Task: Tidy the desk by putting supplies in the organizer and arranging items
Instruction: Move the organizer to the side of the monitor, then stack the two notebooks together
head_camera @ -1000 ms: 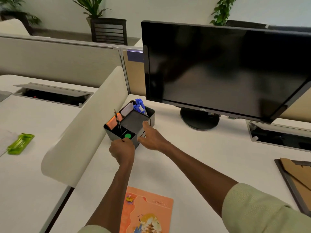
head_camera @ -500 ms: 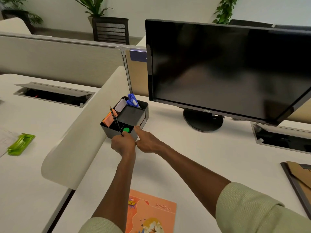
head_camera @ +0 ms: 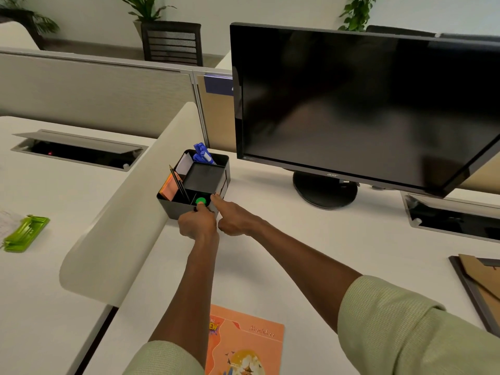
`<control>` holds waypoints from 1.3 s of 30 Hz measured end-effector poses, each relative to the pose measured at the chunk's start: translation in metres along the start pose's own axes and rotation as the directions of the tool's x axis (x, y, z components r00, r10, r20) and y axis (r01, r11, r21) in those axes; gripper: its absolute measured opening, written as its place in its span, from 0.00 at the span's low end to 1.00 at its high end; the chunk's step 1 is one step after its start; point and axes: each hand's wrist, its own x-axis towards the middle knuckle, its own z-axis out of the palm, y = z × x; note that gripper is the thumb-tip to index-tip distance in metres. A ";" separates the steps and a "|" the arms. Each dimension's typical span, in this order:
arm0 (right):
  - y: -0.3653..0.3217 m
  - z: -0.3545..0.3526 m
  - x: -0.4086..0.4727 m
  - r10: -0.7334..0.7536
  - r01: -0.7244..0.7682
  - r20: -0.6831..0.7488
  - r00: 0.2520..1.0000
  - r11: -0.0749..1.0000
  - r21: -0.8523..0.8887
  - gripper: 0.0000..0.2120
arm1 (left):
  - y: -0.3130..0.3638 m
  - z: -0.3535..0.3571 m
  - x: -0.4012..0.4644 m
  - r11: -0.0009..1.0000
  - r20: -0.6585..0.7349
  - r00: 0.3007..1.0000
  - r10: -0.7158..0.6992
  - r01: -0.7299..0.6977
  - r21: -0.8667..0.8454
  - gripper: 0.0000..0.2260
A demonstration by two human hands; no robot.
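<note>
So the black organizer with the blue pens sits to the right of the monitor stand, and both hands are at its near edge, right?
Not quite. The head view shows the black organizer to the left of the monitor stand, against the desk divider. The rest holds: the blue pens stand in it, and the left hand and right hand are at its near edge.

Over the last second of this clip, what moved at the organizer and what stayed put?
The right hand drew back from the organizer's right side to its near corner, forefinger extended onto the rim. The organizer itself seems to have been pushed back toward the monitor. The left hand stayed at the front wall, a fingertip by the green cap. Pencil, blue pens and orange booklet are unchanged.
</note>
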 end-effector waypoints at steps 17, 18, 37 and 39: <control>0.066 0.036 -0.058 0.193 -0.143 -0.288 0.938 0.972 0.185 0.29 | -0.058 -0.059 -0.035 0.987 0.267 0.961 -0.077 0.112 -0.119 0.11; 0.073 0.042 -0.070 0.214 -0.151 -0.306 0.928 0.965 0.216 0.27 | -0.064 -0.068 -0.040 0.990 0.273 0.961 -0.053 0.086 -0.108 0.10; 0.078 0.158 -0.218 0.488 -0.414 -0.157 0.859 0.841 0.350 0.07 | -0.163 -0.173 -0.076 0.577 0.382 0.920 0.092 -0.362 0.733 0.22; 0.077 0.164 -0.217 0.505 -0.398 -0.164 0.847 0.808 0.434 0.05 | -0.165 -0.174 -0.074 0.576 0.398 0.910 0.116 -0.388 0.720 0.17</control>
